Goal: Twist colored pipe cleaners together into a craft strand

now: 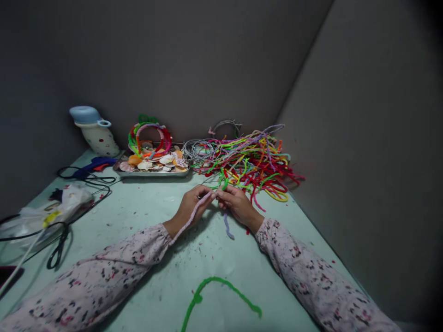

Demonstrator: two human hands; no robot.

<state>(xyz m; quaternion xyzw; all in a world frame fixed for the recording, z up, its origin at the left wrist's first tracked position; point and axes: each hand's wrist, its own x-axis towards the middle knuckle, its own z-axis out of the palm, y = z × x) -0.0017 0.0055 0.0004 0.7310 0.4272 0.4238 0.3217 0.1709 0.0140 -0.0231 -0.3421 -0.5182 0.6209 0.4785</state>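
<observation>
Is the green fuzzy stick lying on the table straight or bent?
Bent. The green fuzzy stick lies on the table curved like an arch, with a small kink on its left side.

Tray left of pipe-cleaner pile; scissors far left on table.

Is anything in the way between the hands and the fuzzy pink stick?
No, nothing visible. The left hand and the right hand both pinch the pink pipe cleaner; the colourful pile lies behind them.
</observation>
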